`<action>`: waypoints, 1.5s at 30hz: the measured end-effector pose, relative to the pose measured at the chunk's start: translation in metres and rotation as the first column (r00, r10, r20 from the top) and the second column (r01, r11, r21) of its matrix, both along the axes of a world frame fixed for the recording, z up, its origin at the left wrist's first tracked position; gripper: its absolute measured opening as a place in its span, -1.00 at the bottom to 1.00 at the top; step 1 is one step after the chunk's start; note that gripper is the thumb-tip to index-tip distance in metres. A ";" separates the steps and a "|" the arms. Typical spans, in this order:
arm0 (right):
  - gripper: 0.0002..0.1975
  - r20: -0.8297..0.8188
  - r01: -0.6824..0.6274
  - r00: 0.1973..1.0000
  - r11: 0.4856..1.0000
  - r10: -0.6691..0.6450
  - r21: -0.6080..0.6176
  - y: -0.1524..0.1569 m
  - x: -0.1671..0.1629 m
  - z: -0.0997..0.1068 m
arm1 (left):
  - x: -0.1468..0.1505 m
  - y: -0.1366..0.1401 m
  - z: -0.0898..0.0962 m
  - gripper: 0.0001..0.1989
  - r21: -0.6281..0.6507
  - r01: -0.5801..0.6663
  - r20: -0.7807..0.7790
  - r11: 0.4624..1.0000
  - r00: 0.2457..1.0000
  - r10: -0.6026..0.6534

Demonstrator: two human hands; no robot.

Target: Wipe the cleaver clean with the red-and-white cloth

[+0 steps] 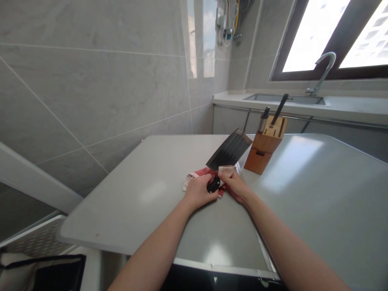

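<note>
- Grey tiled walls close in a grey tabletop (145, 190), and you work near its middle, toward the far edge.
- Your left hand (198, 192) is closed around the black handle of a cleaver (228, 151), its dark blade tilted up and away to the right.
- Your right hand (235, 186) pinches a small tan pad (226, 171) against the blade's base.
- Under both hands lies a red and white packet (194, 176).
- Just beyond the blade, a wooden knife block (265, 147) stands holding two dark-handled tools.
- Farther back, a sink (285, 98) and tap sit below the window.

One cleaver (229, 152), one knife block (264, 147) (two handles (280, 108) inside).
</note>
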State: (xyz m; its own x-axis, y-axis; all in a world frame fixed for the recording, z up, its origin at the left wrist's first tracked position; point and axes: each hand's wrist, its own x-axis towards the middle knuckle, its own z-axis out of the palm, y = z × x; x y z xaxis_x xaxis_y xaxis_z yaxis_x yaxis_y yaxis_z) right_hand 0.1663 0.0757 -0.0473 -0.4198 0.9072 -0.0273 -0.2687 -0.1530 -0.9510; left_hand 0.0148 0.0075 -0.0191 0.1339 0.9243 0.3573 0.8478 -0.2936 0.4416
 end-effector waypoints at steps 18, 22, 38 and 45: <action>-0.62 -0.063 0.030 0.998 0.999 -0.032 -0.045 -0.002 -0.001 0.007 | 0.001 0.005 -0.009 -0.74 -0.010 -0.018 0.178 1.000 0.984 0.020; -0.59 -0.054 0.047 0.997 0.997 -0.051 -0.057 -0.003 -0.001 0.007 | 0.001 0.004 -0.005 -0.75 -0.019 -0.048 0.165 0.999 0.985 0.051; -0.59 -0.152 -0.184 0.974 0.978 0.169 -0.093 -0.003 0.001 0.005 | -0.004 0.003 -0.004 -0.79 0.026 -0.064 0.138 0.998 0.989 0.060; -0.66 -0.090 -0.178 0.980 0.984 0.175 -0.024 -0.001 0.001 -0.001 | -0.004 0.003 -0.008 -0.84 0.093 0.032 0.113 0.995 0.993 -0.042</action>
State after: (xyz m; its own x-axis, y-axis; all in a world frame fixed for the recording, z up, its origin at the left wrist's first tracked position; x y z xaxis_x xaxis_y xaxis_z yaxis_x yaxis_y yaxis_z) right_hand 0.1674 0.0745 -0.0482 -0.5751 0.8180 -0.0111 -0.3165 -0.2350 -0.9190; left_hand 0.0113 0.0109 -0.0270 0.1207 0.8827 0.4543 0.7811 -0.3668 0.5052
